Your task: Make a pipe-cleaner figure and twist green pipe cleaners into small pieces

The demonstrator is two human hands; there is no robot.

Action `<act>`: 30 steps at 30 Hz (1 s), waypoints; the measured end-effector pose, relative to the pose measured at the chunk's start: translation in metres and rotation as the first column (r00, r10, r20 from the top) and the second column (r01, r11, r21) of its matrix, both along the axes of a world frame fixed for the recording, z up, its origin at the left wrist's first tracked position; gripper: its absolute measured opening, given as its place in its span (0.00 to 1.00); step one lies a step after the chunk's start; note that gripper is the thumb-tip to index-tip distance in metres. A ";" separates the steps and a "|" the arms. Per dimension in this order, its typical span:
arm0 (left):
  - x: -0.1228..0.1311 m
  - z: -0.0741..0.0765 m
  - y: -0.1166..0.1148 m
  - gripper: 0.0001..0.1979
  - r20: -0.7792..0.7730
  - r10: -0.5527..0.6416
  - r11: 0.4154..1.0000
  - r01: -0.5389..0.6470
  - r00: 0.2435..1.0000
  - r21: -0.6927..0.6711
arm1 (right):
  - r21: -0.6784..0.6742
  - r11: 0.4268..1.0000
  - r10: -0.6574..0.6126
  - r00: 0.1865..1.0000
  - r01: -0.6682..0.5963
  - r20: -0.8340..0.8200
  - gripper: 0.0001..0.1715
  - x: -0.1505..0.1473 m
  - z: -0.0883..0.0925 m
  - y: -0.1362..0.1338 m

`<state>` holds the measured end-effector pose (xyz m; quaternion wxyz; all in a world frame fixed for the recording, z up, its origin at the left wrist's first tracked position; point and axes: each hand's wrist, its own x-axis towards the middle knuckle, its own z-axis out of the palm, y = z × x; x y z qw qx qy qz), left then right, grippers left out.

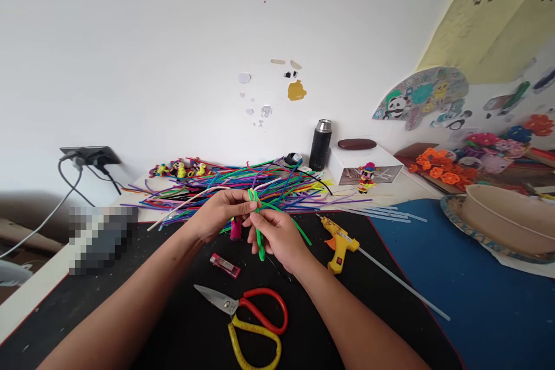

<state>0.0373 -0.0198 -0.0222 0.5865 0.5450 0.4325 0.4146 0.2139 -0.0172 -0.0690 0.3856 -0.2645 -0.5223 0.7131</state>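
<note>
While both hands — left hand (221, 211), right hand (277, 234) — pinch the green pipe cleaner (259, 225) shut-fingered, it stands braced above the scissors (249, 315).

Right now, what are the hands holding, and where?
They hold green pipe cleaners: the left hand pinches the top end, the right hand grips the middle.
</note>
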 end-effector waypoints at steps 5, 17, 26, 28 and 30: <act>-0.020 -0.006 -0.022 0.27 -0.061 0.269 0.956 -0.260 0.961 0.133 | -0.068 0.997 -0.038 0.999 0.038 0.008 0.28 0.005 0.005 -0.001; -0.227 -0.017 -0.147 0.21 -0.717 0.695 0.582 -0.626 0.052 0.518 | -0.117 0.992 -0.060 0.998 0.055 -0.033 0.29 0.006 0.011 -0.004; -0.260 -0.045 -0.174 0.21 -0.800 0.599 0.669 -0.570 0.034 0.477 | -0.112 0.992 -0.064 0.998 0.067 0.025 0.30 0.003 0.008 -0.005; -0.262 -0.049 -0.167 0.22 -0.829 0.558 0.703 -0.557 0.046 0.442 | -0.107 0.992 -0.064 0.998 0.067 0.029 0.30 0.002 0.008 -0.006; -0.266 -0.052 -0.156 0.23 -0.842 0.536 0.720 -0.552 0.060 0.419 | -0.104 0.993 -0.058 0.998 0.062 0.037 0.31 0.002 0.007 -0.006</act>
